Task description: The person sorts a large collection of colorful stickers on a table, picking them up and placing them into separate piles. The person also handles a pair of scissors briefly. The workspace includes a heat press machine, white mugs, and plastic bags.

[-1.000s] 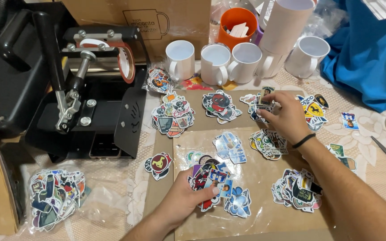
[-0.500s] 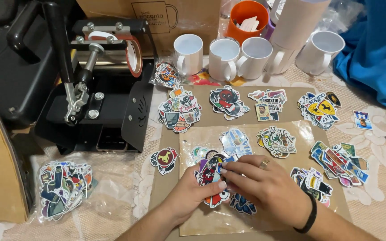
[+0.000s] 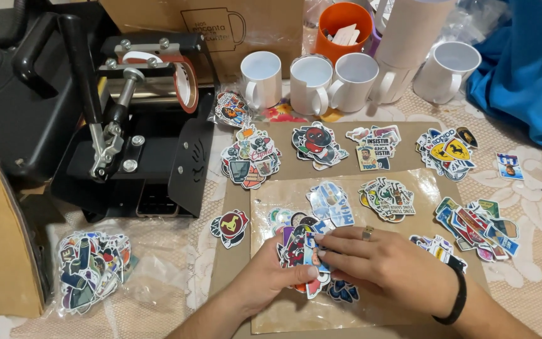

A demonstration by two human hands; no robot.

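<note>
My left hand and my right hand meet over a heap of colourful stickers lying on a clear plastic sleeve. Both hands have their fingers on the heap, the left thumb pressing its lower edge and the right fingertips on its top. My right hand wears a ring and a black wristband. Other sticker piles lie around: a blue one just above the hands, a round one to the right, and a single red sticker to the left.
A black mug heat press stands at the left. Several white mugs and an orange cup line the back, with a blue cloth at right. A bag of stickers lies at lower left beside a brown box.
My right hand came back from the far right sticker piles and landed on the heap in front of me. My left hand stayed on the heap, and the camera moved closer.
</note>
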